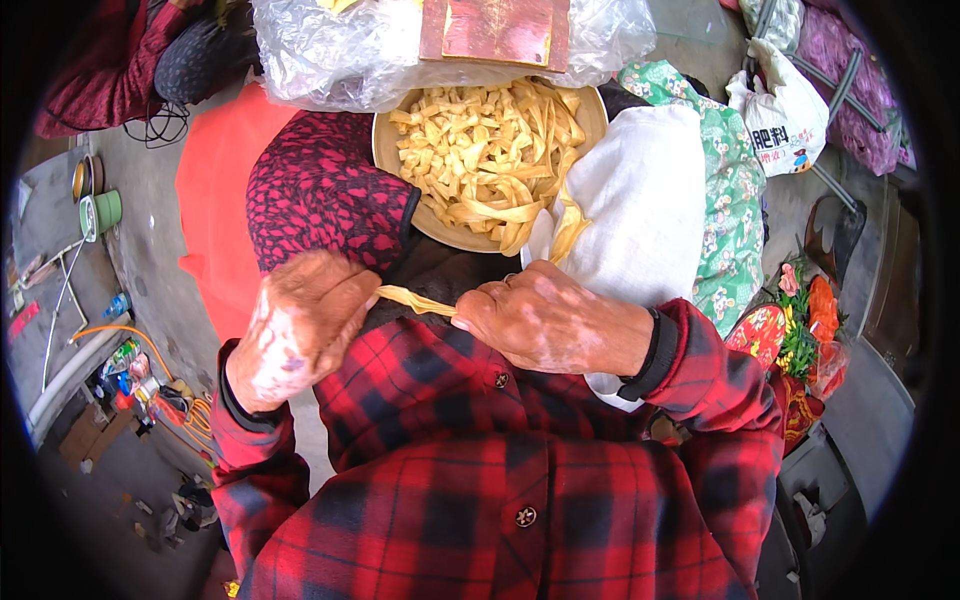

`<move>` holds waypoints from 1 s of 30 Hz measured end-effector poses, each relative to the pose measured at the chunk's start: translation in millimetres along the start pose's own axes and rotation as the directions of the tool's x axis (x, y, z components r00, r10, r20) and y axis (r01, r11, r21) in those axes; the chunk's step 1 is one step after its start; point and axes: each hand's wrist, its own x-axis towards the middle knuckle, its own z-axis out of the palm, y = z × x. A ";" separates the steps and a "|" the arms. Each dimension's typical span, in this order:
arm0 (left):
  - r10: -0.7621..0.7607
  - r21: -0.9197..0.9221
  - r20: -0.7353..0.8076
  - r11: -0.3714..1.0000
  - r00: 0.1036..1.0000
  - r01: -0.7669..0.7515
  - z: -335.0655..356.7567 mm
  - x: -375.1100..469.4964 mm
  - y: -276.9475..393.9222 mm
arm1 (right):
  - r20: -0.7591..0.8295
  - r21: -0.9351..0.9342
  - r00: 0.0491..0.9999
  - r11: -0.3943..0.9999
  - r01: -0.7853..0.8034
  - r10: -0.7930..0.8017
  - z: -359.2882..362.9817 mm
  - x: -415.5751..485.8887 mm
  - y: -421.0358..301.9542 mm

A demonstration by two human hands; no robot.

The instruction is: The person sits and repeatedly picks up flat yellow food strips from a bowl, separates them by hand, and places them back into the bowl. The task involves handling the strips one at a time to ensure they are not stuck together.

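Over my lap, my left hand [300,330] and my right hand [555,319] pinch opposite ends of a short yellow strip [414,300]. The strip looks like tofu skin and is drawn narrow between my fingers. Just beyond my hands sits a round, tan bowl [384,146]. Small knotted yellow pieces [442,142] fill its left side, and loose long strips [555,112] lie mostly at the right and front. One strip [571,229] hangs over the rim onto a white cloth [637,202] by my right hand. My fingertips are partly hidden.
Beyond the bowl are clear plastic sheeting [337,56] and a worn red board [495,30]. Another person's dark red sleeve [97,97] shows upper left. A white bag [780,112] bearing writing stands upper right. An orange hose [199,420] lies on the left.
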 end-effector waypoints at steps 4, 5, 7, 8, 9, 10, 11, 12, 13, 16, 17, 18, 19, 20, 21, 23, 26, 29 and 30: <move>0.100 -0.069 -0.079 0.992 0.992 -0.105 28.8 16.4 15.2 | -0.009 0.043 1.000 0.999 0.016 -0.016 0.0 0.5 1.5; 0.176 -0.106 -0.094 0.977 0.980 -0.185 38.5 20.4 15.1 | -0.018 0.048 0.999 0.998 0.028 -0.027 -0.3 -0.2 1.4; 0.123 -0.197 -0.010 0.973 0.992 -0.122 46.4 16.0 17.8 | -0.023 0.060 0.998 0.997 0.052 -0.051 -0.6 -1.2 1.2; 0.117 -0.218 0.037 0.970 0.992 -0.107 47.4 12.0 18.1 | -0.020 0.068 0.998 0.996 0.061 -0.059 -1.1 -2.5 0.8; 0.108 -0.239 0.104 0.968 0.989 -0.081 46.0 6.8 17.3 | 0.022 0.068 0.998 0.996 0.051 -0.053 -1.2 -3.0 0.6; 0.094 -0.201 0.116 0.977 0.989 -0.070 44.0 2.0 15.9 | -0.002 0.075 0.998 0.995 0.063 -0.063 -1.5 -3.7 0.2; 0.079 -0.206 0.141 0.977 0.987 -0.049 39.3 -3.4 13.3 | 0.011 0.071 0.998 0.995 0.064 -0.065 -1.9 -4.3 -0.2; 0.080 -0.236 0.146 0.971 0.986 -0.043 34.7 -8.0 9.4 | 0.047 0.065 0.997 0.996 0.063 -0.066 -2.2 -4.0 -0.4; 0.065 -0.236 0.217 0.972 0.974 -0.012 29.3 -12.3 5.1 | 0.010 0.081 0.998 0.995 0.065 -0.066 -2.8 -3.7 -1.0; 0.020 -0.574 0.188 0.813 0.982 0.093 9.7 -27.0 -11.5 | -0.062 0.163 0.996 0.984 0.076 -0.067 -3.9 1.8 -1.8; 0.001 -0.649 0.132 0.756 0.991 0.085 4.7 -32.0 -15.0 | -0.107 0.217 0.992 0.972 0.092 -0.070 -3.9 4.4 -2.4; -0.105 -0.801 0.009 0.594 0.994 0.070 7.0 -34.9 -14.8 | -0.160 0.267 0.985 0.957 0.112 -0.070 -3.6 7.4 -3.3; -0.182 -0.920 -0.145 0.388 0.973 -0.065 7.8 -37.5 -14.7 | -0.206 0.303 0.977 0.946 0.118 -0.056 -2.6 10.6 -4.7; -0.396 -0.982 -0.182 0.113 0.900 -0.149 13.4 -40.3 -5.3 | -0.259 0.338 0.965 0.933 0.127 -0.038 -1.2 13.8 -6.5; -0.433 -0.971 -0.228 0.035 0.872 -0.237 16.4 -38.7 -2.9 | -0.311 0.370 0.950 0.918 0.139 -0.018 0.4 16.9 -7.8; -0.425 -0.892 -0.261 -0.236 0.867 -0.385 22.6 -27.9 2.9 | -0.365 0.376 0.931 0.916 0.142 0.005 3.8 22.1 -8.5; -0.497 -0.945 -0.301 0.042 0.814 -0.324 34.7 -5.0 24.4 | -0.347 0.317 0.937 0.944 0.089 0.028 8.1 23.4 -5.9; -0.220 -0.683 -0.356 0.725 0.908 -0.092 42.2 20.5 25.2 | -0.382 0.208 0.923 0.970 0.126 -0.038 12.2 21.6 -1.4; -0.062 -0.459 -0.378 0.879 0.924 -0.129 43.1 26.3 22.5 | -0.436 0.207 0.900 0.974 0.093 0.007 13.0 19.6 -1.1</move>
